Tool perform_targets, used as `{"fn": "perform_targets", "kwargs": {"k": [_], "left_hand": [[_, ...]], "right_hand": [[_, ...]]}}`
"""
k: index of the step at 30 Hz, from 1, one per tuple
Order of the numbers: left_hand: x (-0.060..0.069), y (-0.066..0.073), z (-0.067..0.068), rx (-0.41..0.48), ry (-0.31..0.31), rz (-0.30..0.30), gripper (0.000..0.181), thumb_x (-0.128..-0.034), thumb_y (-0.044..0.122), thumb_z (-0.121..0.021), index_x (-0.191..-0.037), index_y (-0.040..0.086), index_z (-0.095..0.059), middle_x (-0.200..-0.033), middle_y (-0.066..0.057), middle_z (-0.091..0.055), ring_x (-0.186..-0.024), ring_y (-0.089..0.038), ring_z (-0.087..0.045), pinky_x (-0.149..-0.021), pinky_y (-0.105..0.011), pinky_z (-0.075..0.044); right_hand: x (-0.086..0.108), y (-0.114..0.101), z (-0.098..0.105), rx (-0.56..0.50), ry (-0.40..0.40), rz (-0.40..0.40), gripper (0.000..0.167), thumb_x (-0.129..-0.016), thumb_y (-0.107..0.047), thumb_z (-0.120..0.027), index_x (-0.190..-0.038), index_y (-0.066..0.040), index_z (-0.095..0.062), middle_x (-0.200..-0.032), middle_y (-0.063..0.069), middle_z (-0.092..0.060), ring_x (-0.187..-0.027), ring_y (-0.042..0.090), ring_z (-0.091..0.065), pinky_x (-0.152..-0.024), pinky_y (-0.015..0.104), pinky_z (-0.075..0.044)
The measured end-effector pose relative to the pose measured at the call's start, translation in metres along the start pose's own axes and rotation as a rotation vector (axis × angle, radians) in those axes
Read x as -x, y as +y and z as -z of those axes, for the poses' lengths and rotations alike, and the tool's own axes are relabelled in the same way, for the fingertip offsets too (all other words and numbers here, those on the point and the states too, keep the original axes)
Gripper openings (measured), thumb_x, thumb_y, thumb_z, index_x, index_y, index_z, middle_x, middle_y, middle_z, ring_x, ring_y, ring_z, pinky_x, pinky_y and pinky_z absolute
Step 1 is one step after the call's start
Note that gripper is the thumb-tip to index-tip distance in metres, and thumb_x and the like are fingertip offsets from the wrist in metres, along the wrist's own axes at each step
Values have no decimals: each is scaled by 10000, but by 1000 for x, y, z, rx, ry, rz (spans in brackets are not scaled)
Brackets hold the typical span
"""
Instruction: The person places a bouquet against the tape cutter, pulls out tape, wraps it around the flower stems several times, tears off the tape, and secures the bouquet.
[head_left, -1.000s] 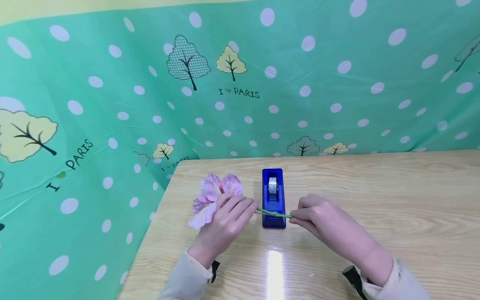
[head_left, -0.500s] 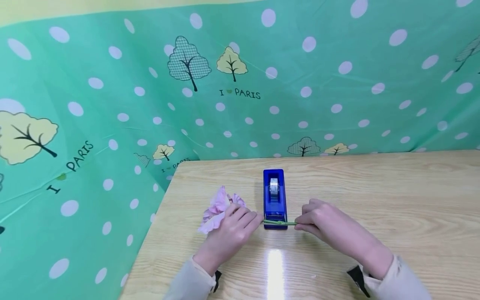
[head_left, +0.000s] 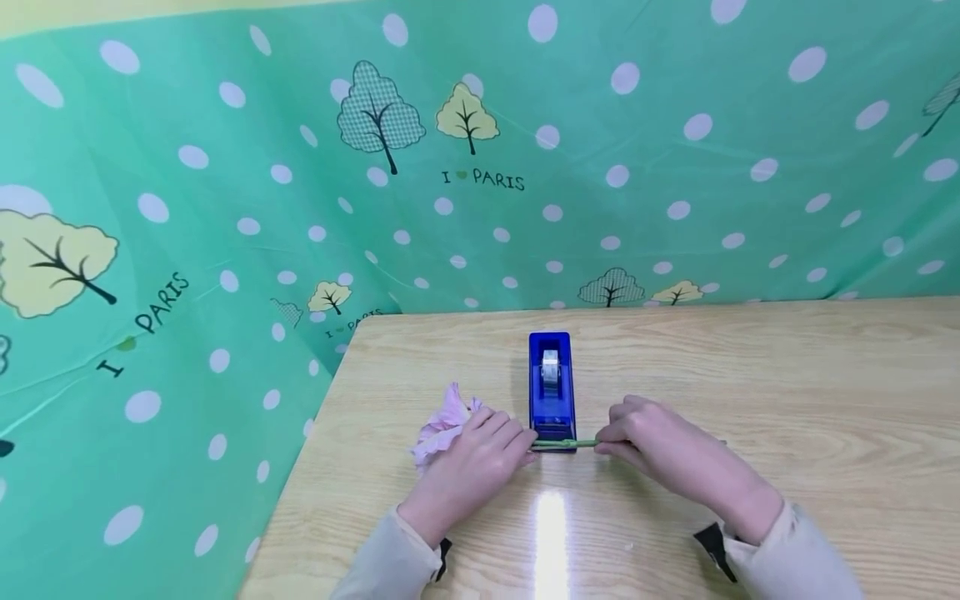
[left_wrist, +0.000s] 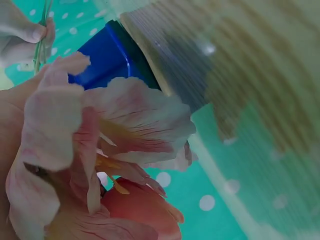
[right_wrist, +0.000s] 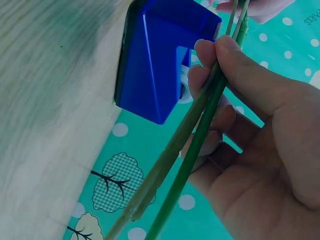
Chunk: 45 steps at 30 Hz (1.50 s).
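Observation:
Pink flowers with ruffled petals poke out beyond my left hand, which grips their green stems just below the blooms. Further along the stems, my right hand pinches them between thumb and fingers; two stems run side by side through that pinch in the right wrist view. Between my hands, the stems cross the front end of a blue tape dispenser holding a roll of clear tape. Petals fill much of the left wrist view and hide most of my left fingers.
The dispenser stands on a light wooden table, its toothed cutting edge close to my right fingertips. Behind and left of the table hangs a green dotted cloth printed with trees.
Both hands have come nearer and slightly to the right, carrying the flowers. The stems have gone from above the dispenser's middle-front to its front end. Both grips are kept.

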<state>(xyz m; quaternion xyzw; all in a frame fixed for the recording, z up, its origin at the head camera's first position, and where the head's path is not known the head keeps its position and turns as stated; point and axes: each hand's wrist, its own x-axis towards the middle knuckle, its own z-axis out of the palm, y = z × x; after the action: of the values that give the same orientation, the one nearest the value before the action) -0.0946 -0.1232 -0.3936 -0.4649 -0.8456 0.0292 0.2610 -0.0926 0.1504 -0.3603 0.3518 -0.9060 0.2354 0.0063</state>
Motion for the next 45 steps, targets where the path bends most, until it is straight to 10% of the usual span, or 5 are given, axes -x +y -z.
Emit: {"fn": "perform_targets", "kwargs": {"k": [10, 24, 45], "left_hand": [[0, 0, 3, -15, -118, 1, 192, -975, 239, -593, -1124, 163, -688, -1032, 58, -675, -954, -113, -596, -862, -251, -454], [-1, -2, 4, 7, 35, -37, 260, -954, 169, -636, -1202, 103, -677, -998, 35, -731, -892, -116, -635, -855, -247, -499], [-4, 0, 0, 104, -93, -7, 204, -919, 133, -688, -1120, 128, -727, -1031, 39, -730, -976, -89, -643, -984, -207, -490]], "right_hand": [[-2, 3, -7, -24, -35, -22, 105, -938, -168, -680, -870, -192, -756, -758, -155, -579, -692, -26, -464, -627, 235, -490], [1, 7, -8, -60, -46, -32, 109, -964, -145, -639, -925, -192, -729, -826, -133, -648, -750, -15, -539, -670, 255, -535], [-1, -2, -7, 36, -97, -94, 49, -921, -217, -703, -890, -188, -728, -769, -145, -561, -672, -29, -488, -619, 239, -517]]}}
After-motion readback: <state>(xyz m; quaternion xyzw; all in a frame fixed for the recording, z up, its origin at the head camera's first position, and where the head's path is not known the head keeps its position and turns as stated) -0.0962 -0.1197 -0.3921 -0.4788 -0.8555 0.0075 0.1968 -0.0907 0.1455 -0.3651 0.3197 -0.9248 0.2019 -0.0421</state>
